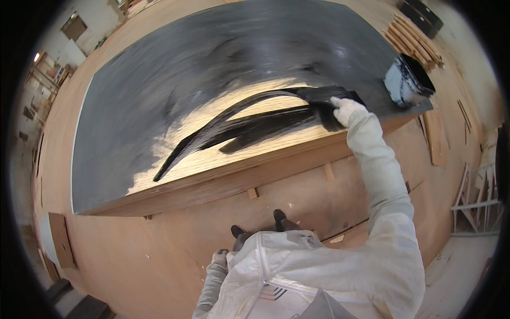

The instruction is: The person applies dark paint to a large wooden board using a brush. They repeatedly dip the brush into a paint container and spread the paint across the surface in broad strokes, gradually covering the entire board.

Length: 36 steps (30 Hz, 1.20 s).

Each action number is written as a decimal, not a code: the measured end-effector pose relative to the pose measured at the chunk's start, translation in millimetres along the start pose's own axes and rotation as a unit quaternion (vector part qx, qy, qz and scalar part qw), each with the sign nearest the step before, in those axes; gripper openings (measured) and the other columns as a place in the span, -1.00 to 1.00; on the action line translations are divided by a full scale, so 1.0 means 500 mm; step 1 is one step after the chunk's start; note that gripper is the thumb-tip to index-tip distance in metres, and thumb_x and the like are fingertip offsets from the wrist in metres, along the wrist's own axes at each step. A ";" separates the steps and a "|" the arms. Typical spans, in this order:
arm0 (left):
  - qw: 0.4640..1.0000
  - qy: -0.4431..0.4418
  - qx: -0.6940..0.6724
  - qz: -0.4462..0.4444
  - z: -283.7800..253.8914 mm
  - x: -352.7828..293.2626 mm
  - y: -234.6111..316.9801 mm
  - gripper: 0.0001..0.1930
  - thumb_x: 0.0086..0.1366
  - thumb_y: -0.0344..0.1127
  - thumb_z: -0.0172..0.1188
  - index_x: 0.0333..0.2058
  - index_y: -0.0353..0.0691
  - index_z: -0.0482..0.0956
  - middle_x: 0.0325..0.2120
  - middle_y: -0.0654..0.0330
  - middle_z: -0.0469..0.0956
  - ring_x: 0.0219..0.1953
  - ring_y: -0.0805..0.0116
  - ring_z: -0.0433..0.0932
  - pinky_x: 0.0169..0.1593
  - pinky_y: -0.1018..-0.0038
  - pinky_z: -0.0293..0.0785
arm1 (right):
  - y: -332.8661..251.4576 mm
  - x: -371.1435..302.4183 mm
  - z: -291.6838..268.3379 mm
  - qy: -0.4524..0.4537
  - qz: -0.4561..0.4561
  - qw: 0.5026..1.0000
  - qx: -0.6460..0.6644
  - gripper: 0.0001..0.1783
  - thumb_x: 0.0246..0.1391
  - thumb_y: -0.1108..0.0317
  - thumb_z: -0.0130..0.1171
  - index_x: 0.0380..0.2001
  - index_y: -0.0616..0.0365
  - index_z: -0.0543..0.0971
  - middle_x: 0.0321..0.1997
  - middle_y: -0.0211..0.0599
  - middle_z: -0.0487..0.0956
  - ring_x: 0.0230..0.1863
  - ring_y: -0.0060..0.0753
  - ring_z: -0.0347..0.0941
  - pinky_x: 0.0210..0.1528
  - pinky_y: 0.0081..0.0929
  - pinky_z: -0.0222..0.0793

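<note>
A large stack of wooden boards (255, 175) lies before me, its top mostly coated in black. Along the near edge a strip of pale wood (255, 114) shows through, crossed by wet black streaks (228, 119). My right hand (348, 110), in a light glove, is closed at the right end of those streaks. It grips a black, coating-covered thing against the top; its kind cannot be made out. Low at my side hangs my left hand (219, 257), gloved and off the boards. Its fingers are mostly hidden.
A paint-smeared bucket (408, 80) stands on the right end of the top, near its edge. Wooden poles (411, 40) lie beyond it. Boards (435, 138) rest on the floor to the right, near a pale metal frame (475, 204). A panel (62, 240) leans at left.
</note>
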<state>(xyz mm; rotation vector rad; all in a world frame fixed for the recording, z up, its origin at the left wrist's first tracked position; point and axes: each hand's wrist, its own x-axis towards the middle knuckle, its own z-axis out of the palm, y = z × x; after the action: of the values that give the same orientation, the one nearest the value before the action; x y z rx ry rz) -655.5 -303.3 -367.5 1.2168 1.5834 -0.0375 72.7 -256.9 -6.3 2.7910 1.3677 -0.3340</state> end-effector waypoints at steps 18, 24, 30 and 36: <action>0.994 0.049 -0.073 -0.065 -0.133 0.087 -0.243 -0.69 0.34 -0.22 0.34 -0.09 -0.31 0.84 -0.24 0.00 0.83 -0.17 0.19 0.78 0.02 0.25 0.67 | -0.407 0.104 0.054 0.004 -0.054 0.998 0.004 -0.32 0.37 0.24 0.03 0.53 0.07 0.41 0.50 0.02 0.51 0.53 0.00 0.42 0.57 -0.20 0.31; 0.973 0.065 -0.193 -0.105 -0.194 0.103 -0.295 -0.73 0.40 -0.23 0.33 -0.15 -0.34 0.81 -0.37 0.11 0.77 -0.33 0.32 0.70 -0.18 0.35 0.63 | -0.511 -0.185 0.056 -0.008 -0.082 0.992 -0.096 -0.48 0.41 0.15 0.09 0.39 -0.18 0.56 0.21 -0.10 0.72 0.19 0.11 0.66 0.29 -0.04 0.57; 0.972 0.083 -0.201 -0.090 -0.192 0.104 -0.314 -0.71 0.41 -0.21 0.33 -0.15 -0.36 0.80 -0.37 0.10 0.78 -0.32 0.27 0.72 -0.16 0.33 0.64 | -0.370 -0.159 0.045 0.010 0.008 0.997 -0.073 -0.50 0.44 0.11 0.05 0.36 -0.12 0.59 0.21 0.02 0.70 0.22 0.17 0.64 0.30 -0.04 0.56; 0.992 0.045 -0.092 -0.074 -0.195 0.118 -0.267 -0.66 0.41 -0.18 0.31 -0.07 -0.35 0.81 -0.25 0.01 0.82 -0.21 0.21 0.76 -0.01 0.28 0.65 | -0.427 0.006 0.099 -0.003 -0.016 0.999 -0.029 -0.33 0.34 0.17 -0.02 0.50 -0.01 0.46 0.42 0.04 0.58 0.47 0.06 0.48 0.51 -0.14 0.38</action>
<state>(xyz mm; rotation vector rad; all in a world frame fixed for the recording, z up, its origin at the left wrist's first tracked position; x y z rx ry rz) -811.2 -271.2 -441.9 0.9692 1.7133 0.0669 -101.8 -128.2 -38.0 2.7229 1.3999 -0.2981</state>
